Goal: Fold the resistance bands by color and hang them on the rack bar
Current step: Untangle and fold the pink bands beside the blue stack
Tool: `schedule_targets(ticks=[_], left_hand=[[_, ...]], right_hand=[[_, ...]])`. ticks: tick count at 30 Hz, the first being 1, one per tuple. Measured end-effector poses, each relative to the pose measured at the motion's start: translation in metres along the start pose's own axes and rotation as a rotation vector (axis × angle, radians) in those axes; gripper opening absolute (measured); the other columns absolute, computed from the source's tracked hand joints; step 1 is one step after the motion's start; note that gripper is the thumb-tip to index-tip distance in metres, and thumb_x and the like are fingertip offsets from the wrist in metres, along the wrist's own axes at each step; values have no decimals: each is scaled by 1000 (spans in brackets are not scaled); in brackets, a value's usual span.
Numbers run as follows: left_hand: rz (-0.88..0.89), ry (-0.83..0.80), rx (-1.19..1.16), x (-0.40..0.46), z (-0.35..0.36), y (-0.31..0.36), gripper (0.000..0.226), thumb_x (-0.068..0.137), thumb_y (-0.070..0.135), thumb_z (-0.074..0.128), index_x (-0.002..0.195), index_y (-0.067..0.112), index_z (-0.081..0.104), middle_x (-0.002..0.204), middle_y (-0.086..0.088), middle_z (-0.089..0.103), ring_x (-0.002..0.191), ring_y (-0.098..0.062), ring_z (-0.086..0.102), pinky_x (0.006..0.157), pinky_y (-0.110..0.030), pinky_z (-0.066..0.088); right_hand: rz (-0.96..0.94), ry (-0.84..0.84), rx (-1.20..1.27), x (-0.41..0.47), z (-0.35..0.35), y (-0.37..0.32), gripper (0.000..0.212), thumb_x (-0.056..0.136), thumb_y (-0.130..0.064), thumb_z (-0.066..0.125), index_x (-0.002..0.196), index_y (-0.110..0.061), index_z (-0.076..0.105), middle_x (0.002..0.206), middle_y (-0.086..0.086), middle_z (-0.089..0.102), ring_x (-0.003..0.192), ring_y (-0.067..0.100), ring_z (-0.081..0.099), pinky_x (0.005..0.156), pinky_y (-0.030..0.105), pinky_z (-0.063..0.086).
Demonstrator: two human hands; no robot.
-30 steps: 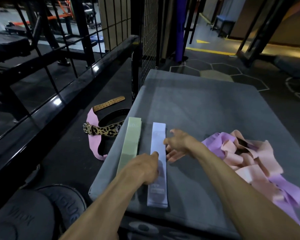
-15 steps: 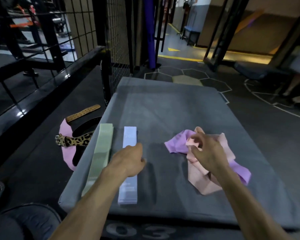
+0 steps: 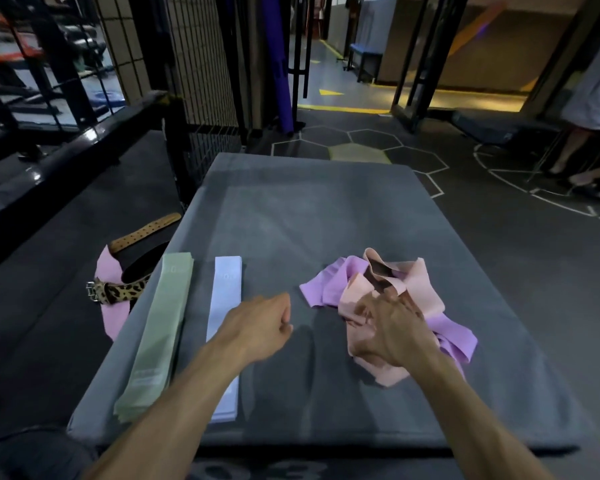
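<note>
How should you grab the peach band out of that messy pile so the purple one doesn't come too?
Probably pinch the peach band at its raised loop at the far top of the pile, coming from above. That part stands clear of the purple band, which lies flat under and beside it. The right hand is already over the peach folds; the left hand is free to hold the purple down.

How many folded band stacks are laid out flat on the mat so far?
2. The green stack lies near the mat's left edge; the lavender stack lies just right of it, partly under the left forearm. Pink and purple bands remain unfolded.
</note>
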State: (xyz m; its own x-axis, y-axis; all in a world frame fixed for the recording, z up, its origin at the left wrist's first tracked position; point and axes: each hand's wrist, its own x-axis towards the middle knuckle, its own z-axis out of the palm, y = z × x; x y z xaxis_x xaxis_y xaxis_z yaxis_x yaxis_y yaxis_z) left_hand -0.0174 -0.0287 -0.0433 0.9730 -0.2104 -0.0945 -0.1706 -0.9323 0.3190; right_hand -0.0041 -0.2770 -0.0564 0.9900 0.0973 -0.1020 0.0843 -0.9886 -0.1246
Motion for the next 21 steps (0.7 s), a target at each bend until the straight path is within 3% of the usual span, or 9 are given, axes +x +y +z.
schedule_targets(ticks=[3,6,9,12,16,18,21], left_hand=[[5,-7,-8,5,7,-1,12,95,38,55,93,28,48,94,6,64,88,-21,57,67,-33,40],[15,-6,-7,7,11,-3,13,95,39,55,92,29,48,94,7,64,88,-20,57,67,-32,39],[42,11,-11,7,12,-3,12,96,39,54,93,30,47,92,7,63,87,-20,55,66,-32,37],[63,42,-20,7,12,-1,11,96,38,54,93,30,46,88,8,62,84,-19,54,66,-31,37],[74,73,-49,7,11,1,7,94,36,54,95,30,49,88,9,64,86,-20,58,70,-33,47],[72,104,-127,8,9,4,5,92,33,56,95,31,53,89,11,66,86,-18,61,74,-34,53],[71,151,-426,11,4,12,4,91,32,61,95,32,59,90,15,68,78,-5,62,73,-26,54]], right_hand=[[1,35,62,4,1,9,35,83,-47,68,115,-33,60,112,-4,59,104,23,60,81,31,46],[75,142,42,4,-4,23,26,92,-39,56,117,-34,62,102,-8,65,88,21,64,67,27,39],[247,310,220,0,-24,37,22,92,-28,55,111,-31,66,90,4,67,79,35,59,63,33,39],[254,579,175,0,-34,50,20,90,-22,56,104,-23,71,93,9,70,85,39,60,68,39,46],[146,592,395,-4,-39,39,14,92,-21,55,95,-25,67,90,-1,70,86,32,60,71,41,49],[83,583,613,-9,-49,25,13,96,-21,55,99,-26,66,90,-9,69,86,20,62,72,34,49],[-30,496,856,-17,-59,8,9,98,-21,58,96,-26,65,88,-12,69,82,2,62,70,19,46]])
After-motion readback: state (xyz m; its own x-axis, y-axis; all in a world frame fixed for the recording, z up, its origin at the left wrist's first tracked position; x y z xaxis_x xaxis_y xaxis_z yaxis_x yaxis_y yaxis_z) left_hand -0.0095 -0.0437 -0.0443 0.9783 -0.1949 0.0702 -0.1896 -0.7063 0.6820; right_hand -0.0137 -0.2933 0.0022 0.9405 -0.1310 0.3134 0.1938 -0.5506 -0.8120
